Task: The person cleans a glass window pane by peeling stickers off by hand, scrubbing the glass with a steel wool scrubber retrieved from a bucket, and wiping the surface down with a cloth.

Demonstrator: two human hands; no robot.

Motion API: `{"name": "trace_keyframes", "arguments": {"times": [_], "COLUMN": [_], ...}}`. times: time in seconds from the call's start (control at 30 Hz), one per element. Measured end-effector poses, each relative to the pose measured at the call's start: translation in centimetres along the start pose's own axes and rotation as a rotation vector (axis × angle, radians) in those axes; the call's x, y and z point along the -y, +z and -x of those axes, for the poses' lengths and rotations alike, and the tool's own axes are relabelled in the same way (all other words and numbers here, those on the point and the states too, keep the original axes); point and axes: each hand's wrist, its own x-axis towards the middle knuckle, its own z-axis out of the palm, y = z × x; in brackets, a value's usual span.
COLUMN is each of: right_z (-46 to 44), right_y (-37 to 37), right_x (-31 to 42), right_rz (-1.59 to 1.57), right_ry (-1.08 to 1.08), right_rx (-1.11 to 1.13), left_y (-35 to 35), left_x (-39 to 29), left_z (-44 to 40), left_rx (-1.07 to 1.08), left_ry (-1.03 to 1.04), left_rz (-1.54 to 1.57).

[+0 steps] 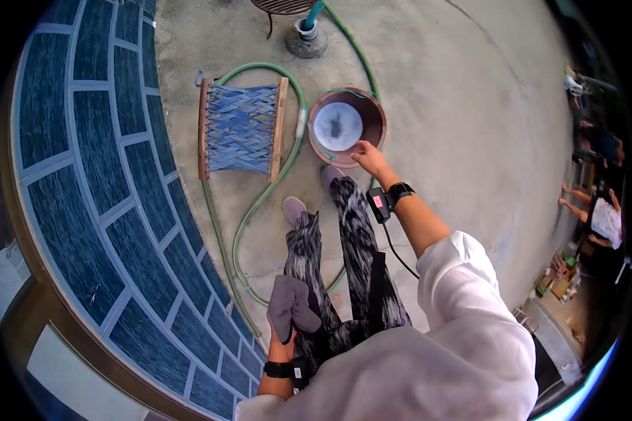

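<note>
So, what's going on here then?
A person is holding a crumpled dark-grey cloth in the left hand, down by their legs. Their right hand reaches out to the near rim of a round reddish-brown bucket holding cloudy, whitish liquid; whether it touches the rim is unclear. A wooden-framed stool woven with blue straps stands beside the bucket, a green hose curving around it.

stool [242, 130] left of bucket [374, 121], hose [300, 125] between
</note>
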Motion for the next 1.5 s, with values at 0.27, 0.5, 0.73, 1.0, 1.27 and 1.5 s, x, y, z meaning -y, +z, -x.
{"name": "trace_keyframes", "arguments": {"times": [0.27, 0.5, 0.73, 1.0, 1.27, 1.5], "right_z": [-17.2, -21.3, -19.4, -13.9, -5.6, 0.2], "right_y": [9.9, 14.5, 10.3, 0.1, -8.7, -13.3], "right_x": [-3.7, -8.1, -6.3, -2.0, 4.2, 6.4], "right_rz": [0.666, 0.557, 0.126, 0.247, 0.298, 0.110], "right_ry": [-0.153, 0.121, 0.125, 0.055, 0.116, -0.055], "right_rx": [0.239, 0.023, -0.169, -0.035, 0.052, -0.046], "left_y": [3.0, 3.8, 6.4, 10.2, 3.7, -1.0], "left_x": [3.2, 4.6, 3.3, 2.5, 4.0, 0.2], "left_z": [-8.0, -10.7, -11.7, -10.0, -1.6, 0.6], "left_rx": [0.216, 0.306, 0.453, 0.314, 0.308, 0.151], "left_ry": [-0.291, -0.388, -0.281, -0.124, 0.030, 0.439], "left_rz": [-0.059, 0.000, 0.082, 0.125, -0.062, -0.377]}}
